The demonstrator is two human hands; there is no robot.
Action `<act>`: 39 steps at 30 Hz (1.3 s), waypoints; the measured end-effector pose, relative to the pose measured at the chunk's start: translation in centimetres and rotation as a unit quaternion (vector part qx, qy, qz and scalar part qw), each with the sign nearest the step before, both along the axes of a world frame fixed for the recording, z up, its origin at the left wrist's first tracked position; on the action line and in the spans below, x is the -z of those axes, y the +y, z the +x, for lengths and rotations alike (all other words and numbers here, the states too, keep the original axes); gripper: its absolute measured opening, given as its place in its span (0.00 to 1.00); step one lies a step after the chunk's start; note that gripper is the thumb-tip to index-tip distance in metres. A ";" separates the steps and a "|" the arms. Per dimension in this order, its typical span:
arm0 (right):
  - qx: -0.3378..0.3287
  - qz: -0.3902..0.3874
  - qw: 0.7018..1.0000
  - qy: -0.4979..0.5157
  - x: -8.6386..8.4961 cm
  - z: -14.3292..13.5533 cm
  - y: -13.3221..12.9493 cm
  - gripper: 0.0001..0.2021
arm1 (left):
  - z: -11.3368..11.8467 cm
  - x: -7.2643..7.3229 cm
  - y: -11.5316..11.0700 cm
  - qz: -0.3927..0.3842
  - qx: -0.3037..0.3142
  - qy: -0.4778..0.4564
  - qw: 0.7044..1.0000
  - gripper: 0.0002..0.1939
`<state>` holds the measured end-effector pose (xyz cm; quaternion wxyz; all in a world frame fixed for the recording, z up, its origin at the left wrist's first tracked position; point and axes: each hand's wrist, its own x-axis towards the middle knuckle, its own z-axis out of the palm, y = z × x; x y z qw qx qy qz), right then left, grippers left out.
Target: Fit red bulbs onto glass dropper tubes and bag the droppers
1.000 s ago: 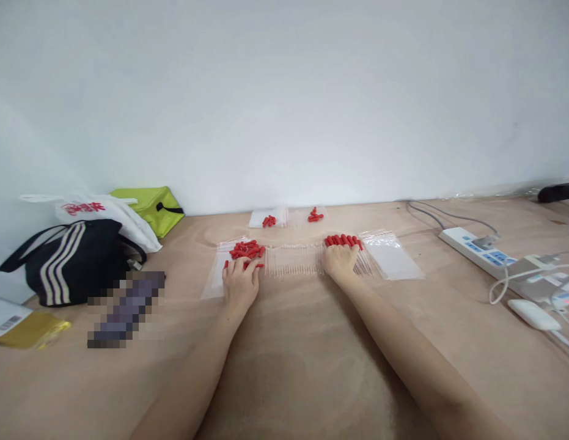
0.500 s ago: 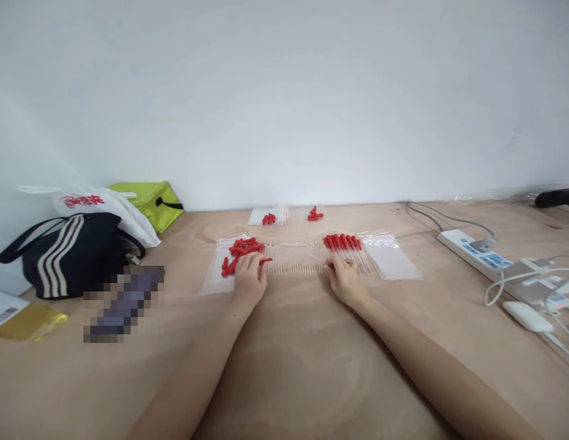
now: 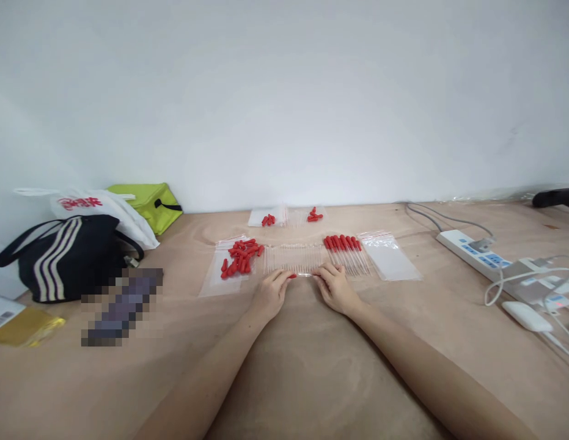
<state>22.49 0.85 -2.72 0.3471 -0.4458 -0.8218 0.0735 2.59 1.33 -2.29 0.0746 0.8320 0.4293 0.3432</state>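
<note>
Left hand (image 3: 270, 293) and right hand (image 3: 335, 287) are near each other but not touching, both low over the wooden table (image 3: 284, 379). Left fingertips are pinched on a red bulb (image 3: 292, 276), its end poking out toward the right hand. Right fingertips are pinched on a clear tube (image 3: 305, 274) lying crosswise in the gap between the hands. Bulb and tube ends are lined up and about meeting; can't tell if the tube is inside. Just beyond both hands: row of clear tubes (image 3: 293, 258), side by side, pointing away from the person. Beyond and left of the left hand: heap of red bulbs (image 3: 241, 260) on a clear zip bag (image 3: 211, 284). Just past the right hand, slightly right: row of red-topped droppers (image 3: 343, 243), red ends farthest away. Right of those, a second zip bag (image 3: 394, 263), lying flat. Farther out, ahead of the hands near the wall: two small red clusters, one ahead of the left hand (image 3: 268, 220), one ahead of the right (image 3: 314, 215). Well right of the right hand: power strip (image 3: 467, 244) with cables. Well left of the left hand: black striped bag (image 3: 68, 256), green bag (image 3: 149, 205) behind it.
</note>
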 end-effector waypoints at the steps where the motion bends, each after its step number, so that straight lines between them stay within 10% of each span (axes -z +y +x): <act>1: 0.000 0.001 1.000 -0.002 0.0 0.0 0.0 0.10 | 0.0 0.0 0.0 0.000 0.000 0.001 1.000 0.10; 39: -0.007 0.044 0.994 -0.100 -0.8 -0.2 -0.5 0.10 | -0.2 -0.1 -0.1 -0.022 0.090 0.038 0.995 0.09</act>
